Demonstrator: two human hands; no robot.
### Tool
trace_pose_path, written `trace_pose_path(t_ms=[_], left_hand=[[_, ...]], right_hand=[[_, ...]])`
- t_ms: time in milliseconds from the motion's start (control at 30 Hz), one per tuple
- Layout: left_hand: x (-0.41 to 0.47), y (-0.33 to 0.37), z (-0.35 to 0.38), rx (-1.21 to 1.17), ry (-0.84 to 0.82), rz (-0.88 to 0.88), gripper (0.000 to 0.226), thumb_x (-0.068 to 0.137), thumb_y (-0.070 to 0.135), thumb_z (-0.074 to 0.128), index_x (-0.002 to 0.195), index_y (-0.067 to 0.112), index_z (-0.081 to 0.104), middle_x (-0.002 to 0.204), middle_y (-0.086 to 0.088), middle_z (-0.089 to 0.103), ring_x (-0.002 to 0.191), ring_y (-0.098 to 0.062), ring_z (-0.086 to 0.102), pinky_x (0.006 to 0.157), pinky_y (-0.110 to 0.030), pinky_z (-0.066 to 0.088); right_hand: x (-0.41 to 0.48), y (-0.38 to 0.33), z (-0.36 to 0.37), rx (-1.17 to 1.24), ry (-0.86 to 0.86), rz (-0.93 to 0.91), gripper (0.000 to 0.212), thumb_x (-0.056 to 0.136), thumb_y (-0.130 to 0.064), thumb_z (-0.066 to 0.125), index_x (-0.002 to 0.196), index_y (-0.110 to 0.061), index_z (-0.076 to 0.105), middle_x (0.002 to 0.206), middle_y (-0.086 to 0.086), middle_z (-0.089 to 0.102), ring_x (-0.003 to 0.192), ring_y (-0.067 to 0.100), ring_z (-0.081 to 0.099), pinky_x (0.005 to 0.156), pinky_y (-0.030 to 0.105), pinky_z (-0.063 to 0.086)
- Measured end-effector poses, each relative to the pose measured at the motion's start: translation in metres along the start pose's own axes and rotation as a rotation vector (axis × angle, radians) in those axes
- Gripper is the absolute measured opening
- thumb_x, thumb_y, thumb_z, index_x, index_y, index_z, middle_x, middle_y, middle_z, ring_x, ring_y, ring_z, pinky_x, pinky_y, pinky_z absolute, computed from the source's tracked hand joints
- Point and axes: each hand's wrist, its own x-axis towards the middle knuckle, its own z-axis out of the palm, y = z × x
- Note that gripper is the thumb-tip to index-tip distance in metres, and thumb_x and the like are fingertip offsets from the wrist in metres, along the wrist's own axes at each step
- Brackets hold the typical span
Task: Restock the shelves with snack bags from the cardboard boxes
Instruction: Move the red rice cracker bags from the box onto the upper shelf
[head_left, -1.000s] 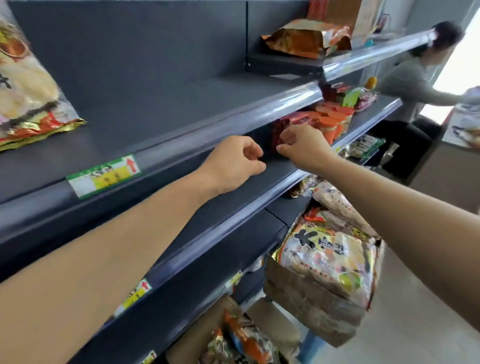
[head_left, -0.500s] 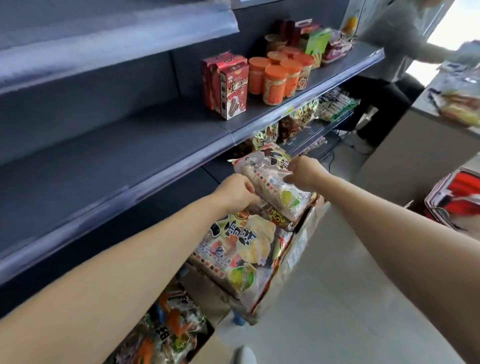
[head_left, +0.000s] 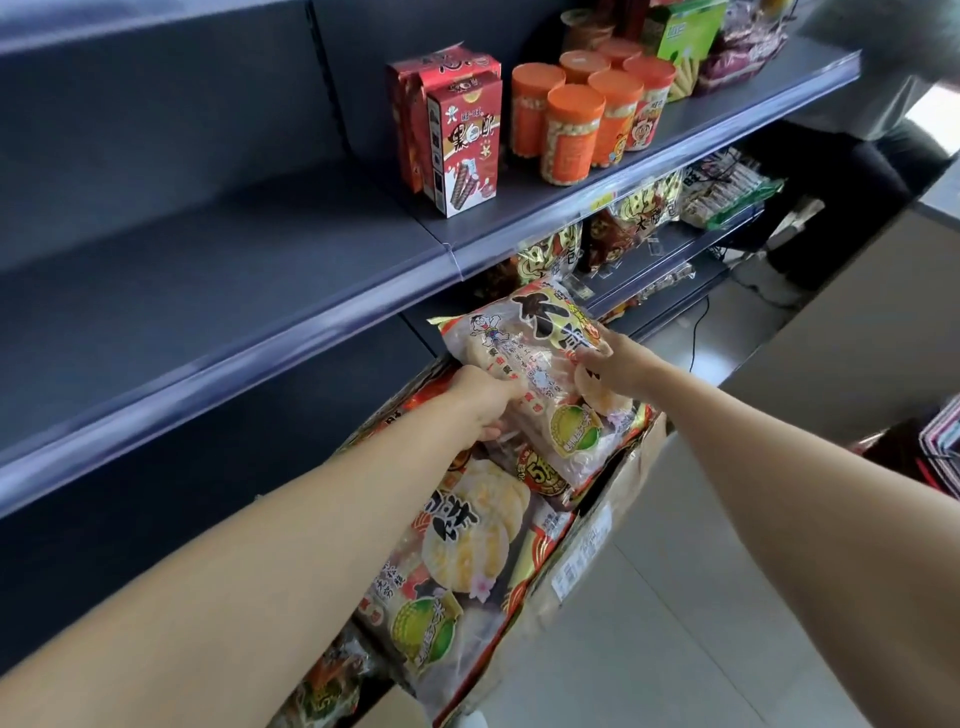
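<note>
Dark grey shop shelving fills the view; its middle shelf (head_left: 234, 270) lies bare on the left, with red boxes (head_left: 460, 140) and orange-lidded jars (head_left: 571, 130) toward its right end. Below its front edge, the left hand (head_left: 485, 400) and right hand (head_left: 615, 364) curl their fingers round opposite sides of a rice cracker bag (head_left: 524, 338), held just above the bags packed in the cardboard box (head_left: 636, 473). This looks like the pick-up step. Next the bag probably needs raising over the shelf's lip onto the bare stretch.

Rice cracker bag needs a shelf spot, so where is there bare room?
The rice cracker bag should fit on the middle shelf, bare everywhere left of the red boxes. Right of them it is crowded: orange-lidded jars, a green box, purple bags.
</note>
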Motion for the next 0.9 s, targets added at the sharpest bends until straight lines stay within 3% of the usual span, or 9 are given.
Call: trace_pose_path(t_ms=[67,133,200,400,500,600,667,700,900], left_hand=[[0.005,0.002,0.003,-0.055,0.02,-0.007,0.051,0.088,0.028,0.065,0.129,0.004,0.049,0.13,-0.012,0.053,0.112,-0.03,0.058,0.077,-0.032,0.052],[0.007,0.003,0.005,-0.092,0.036,-0.007,0.051,0.087,0.026,0.067,0.129,0.004,0.049,0.129,-0.014,0.056,0.112,-0.032,0.059,0.071,-0.033,0.053],[0.008,0.004,0.004,-0.14,0.036,-0.008,0.048,0.086,0.021,0.068,0.126,0.002,0.05,0.126,-0.015,0.058,0.11,-0.031,0.06,0.063,-0.032,0.054],[-0.005,0.013,-0.018,-0.208,0.109,0.106,0.047,0.082,0.015,0.072,0.122,0.003,0.05,0.119,-0.012,0.059,0.105,-0.028,0.061,0.067,-0.033,0.058],[-0.023,0.022,-0.033,-0.179,0.126,0.193,0.039,0.08,0.009,0.071,0.115,0.002,0.054,0.116,-0.014,0.062,0.1,-0.028,0.064,0.064,-0.033,0.06],[-0.05,0.028,-0.056,-0.139,0.153,0.255,0.019,0.081,0.005,0.069,0.089,0.011,0.053,0.109,-0.013,0.064,0.1,-0.028,0.065,0.082,-0.044,0.058],[-0.072,0.03,-0.08,-0.092,0.182,0.304,0.024,0.078,0.005,0.069,0.085,0.015,0.048,0.11,-0.012,0.063,0.101,-0.029,0.063,0.088,-0.048,0.054],[-0.083,0.03,-0.093,-0.058,0.196,0.329,0.026,0.077,0.006,0.069,0.088,0.014,0.048,0.111,-0.013,0.062,0.103,-0.03,0.062,0.089,-0.048,0.053],[-0.161,0.019,-0.178,-0.023,0.28,0.473,0.021,0.084,0.004,0.065,0.089,0.013,0.046,0.111,-0.015,0.059,0.103,-0.031,0.062,0.081,-0.045,0.056]], right_hand=[[0.007,0.007,0.006,0.201,0.001,0.045,0.075,0.086,-0.051,0.058,0.147,-0.027,0.023,0.142,0.008,0.047,0.121,0.029,0.053,0.099,0.041,0.046],[0.005,0.009,0.011,0.33,-0.031,0.12,0.083,0.071,-0.062,0.068,0.139,-0.036,0.027,0.118,0.011,0.065,0.086,0.023,0.066,0.07,0.035,0.056],[0.002,0.007,0.011,0.37,-0.057,0.185,0.102,0.058,-0.069,0.072,0.141,-0.024,0.034,0.097,0.013,0.071,0.06,0.019,0.06,0.056,0.031,0.052],[-0.02,-0.012,0.007,0.458,-0.106,0.119,0.079,0.08,-0.064,0.058,0.134,-0.007,0.049,0.071,0.015,0.064,0.041,0.015,0.048,0.043,0.026,0.044],[-0.037,-0.026,0.005,0.465,-0.115,0.074,0.087,0.079,-0.07,0.053,0.136,-0.004,0.047,0.058,0.009,0.058,0.034,0.013,0.045,0.048,0.027,0.047],[-0.06,-0.051,0.005,0.521,-0.155,0.027,0.095,0.073,-0.076,0.052,0.14,-0.009,0.043,0.118,0.022,0.065,0.068,0.024,0.066,0.095,0.042,0.049],[-0.076,-0.07,0.006,0.549,-0.167,0.023,0.117,0.054,-0.088,0.054,0.145,-0.015,0.038,0.146,0.016,0.043,0.123,0.032,0.052,0.109,0.046,0.033],[-0.084,-0.079,0.008,0.568,-0.169,0.015,0.128,0.044,-0.093,0.054,0.146,-0.019,0.035,0.151,0.013,0.036,0.134,0.032,0.04,0.113,0.049,0.027],[-0.144,-0.156,0.019,0.73,-0.147,-0.037,0.096,0.08,-0.07,0.051,0.147,-0.006,0.027,0.15,0.014,0.035,0.136,0.032,0.035,0.111,0.045,0.028]])
